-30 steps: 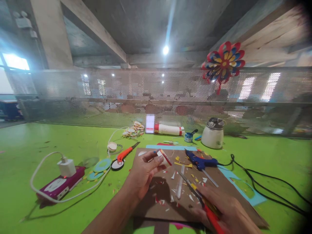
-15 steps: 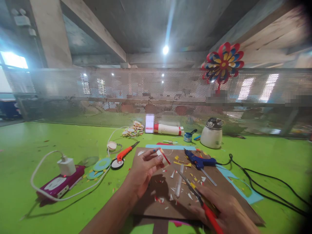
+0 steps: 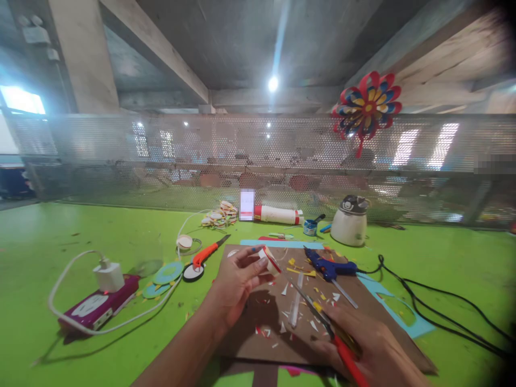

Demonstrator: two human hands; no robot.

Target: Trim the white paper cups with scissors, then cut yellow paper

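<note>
My left hand (image 3: 236, 282) pinches a small white paper disc with a red edge (image 3: 269, 260) above a brown cardboard sheet (image 3: 278, 344). My right hand (image 3: 377, 349) grips red-handled scissors (image 3: 322, 322), whose blades point up-left toward the disc. Paper scraps in white, red and yellow litter the cardboard. A blue glue gun (image 3: 328, 266) lies on the cardboard's far right side, and a clear glue stick (image 3: 297, 301) rests between my hands.
On the green table stand an orange utility knife (image 3: 205, 253), blue paper circles (image 3: 167, 273), a purple power bank with white charger (image 3: 99, 298), a phone (image 3: 247, 204), a white tube (image 3: 280, 215), a white kettle (image 3: 350, 221), black cables (image 3: 435, 301). A mesh fence carries a paper pinwheel (image 3: 366, 105).
The view has shifted slightly. My left hand has drawn the disc a little lower and closer; the scissors stay in my right hand.
</note>
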